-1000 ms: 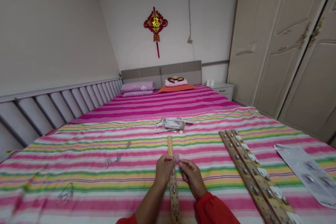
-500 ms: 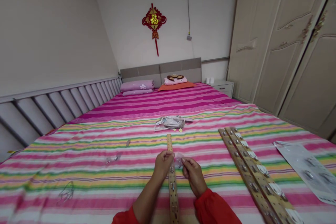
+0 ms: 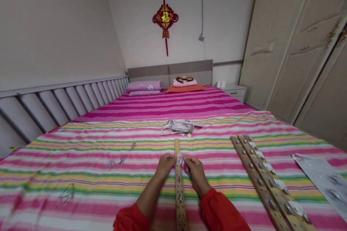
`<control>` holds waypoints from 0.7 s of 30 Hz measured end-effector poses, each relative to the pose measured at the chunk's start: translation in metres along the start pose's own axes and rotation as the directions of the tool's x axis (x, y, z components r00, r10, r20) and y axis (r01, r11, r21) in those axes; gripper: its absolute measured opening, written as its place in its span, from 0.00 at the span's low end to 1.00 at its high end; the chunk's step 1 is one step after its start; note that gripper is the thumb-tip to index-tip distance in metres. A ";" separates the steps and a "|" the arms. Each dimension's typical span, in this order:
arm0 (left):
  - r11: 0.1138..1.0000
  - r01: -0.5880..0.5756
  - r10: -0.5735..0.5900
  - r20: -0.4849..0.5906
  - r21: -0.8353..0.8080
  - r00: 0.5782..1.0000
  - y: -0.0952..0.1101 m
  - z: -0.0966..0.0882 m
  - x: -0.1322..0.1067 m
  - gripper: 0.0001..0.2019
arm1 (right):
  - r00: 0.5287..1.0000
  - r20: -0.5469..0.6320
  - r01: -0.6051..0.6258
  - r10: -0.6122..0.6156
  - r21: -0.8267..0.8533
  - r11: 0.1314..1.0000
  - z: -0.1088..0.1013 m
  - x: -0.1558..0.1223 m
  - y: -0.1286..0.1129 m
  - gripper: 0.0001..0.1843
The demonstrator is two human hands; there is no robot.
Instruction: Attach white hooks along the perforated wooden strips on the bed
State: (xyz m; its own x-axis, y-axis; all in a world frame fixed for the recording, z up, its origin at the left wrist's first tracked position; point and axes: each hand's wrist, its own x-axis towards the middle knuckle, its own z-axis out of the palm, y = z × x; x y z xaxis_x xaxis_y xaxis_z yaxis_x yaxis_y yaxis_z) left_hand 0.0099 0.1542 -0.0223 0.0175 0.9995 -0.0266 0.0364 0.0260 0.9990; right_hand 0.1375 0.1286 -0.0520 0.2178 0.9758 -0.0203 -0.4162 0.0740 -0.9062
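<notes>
A narrow wooden strip point(image 3: 177, 186) with rows of holes lies lengthwise in front of me, several small shiny metal pieces along its near part. Above its middle, a small clear plastic bag point(image 3: 180, 159) is stretched between my hands. My left hand point(image 3: 165, 165) pinches the bag's left edge, and my right hand point(image 3: 195, 171) pinches its right edge. Something small and shiny seems to be inside, too small to name. Two more wooden strips point(image 3: 251, 168) lie side by side to the right, bearing metal pieces and white round labels.
Plastic packets point(image 3: 180, 126) lie beyond the strip. A clear flat bag point(image 3: 321, 178) with metal rings sits far right. Small metal bits point(image 3: 120, 161) and a tangle of thin wire or thread point(image 3: 66, 195) lie left on the striped bedsheet point(image 3: 103, 202). A railing point(image 3: 67, 100) borders the left.
My right hand has come closer to my left, and the small bag is now held between both hands over the strip. The view has turned slightly left.
</notes>
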 end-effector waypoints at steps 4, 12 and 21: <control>1.000 0.021 -0.021 0.007 -0.012 1.000 -0.006 -0.003 0.003 0.11 | 1.000 -0.001 -0.017 0.017 -0.019 1.000 0.004 0.009 0.005 0.20; 0.996 0.072 -0.072 -0.004 -0.060 0.997 -0.017 -0.001 0.004 0.12 | 1.000 -0.005 -0.030 0.030 -0.040 0.999 0.002 0.012 0.013 0.20; 0.999 0.050 -0.051 -0.090 -0.016 0.995 -0.029 -0.002 0.005 0.09 | 1.000 -0.011 -0.003 0.002 -0.081 0.997 0.004 0.012 0.014 0.18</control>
State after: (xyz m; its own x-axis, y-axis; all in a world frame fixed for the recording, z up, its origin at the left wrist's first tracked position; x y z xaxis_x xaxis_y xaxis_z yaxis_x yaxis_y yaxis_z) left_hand 0.0072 0.1587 -0.0511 -0.0748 0.9944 -0.0745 0.0211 0.0762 0.9969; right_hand 0.1303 0.1427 -0.0634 0.2263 0.9737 -0.0272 -0.3444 0.0539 -0.9373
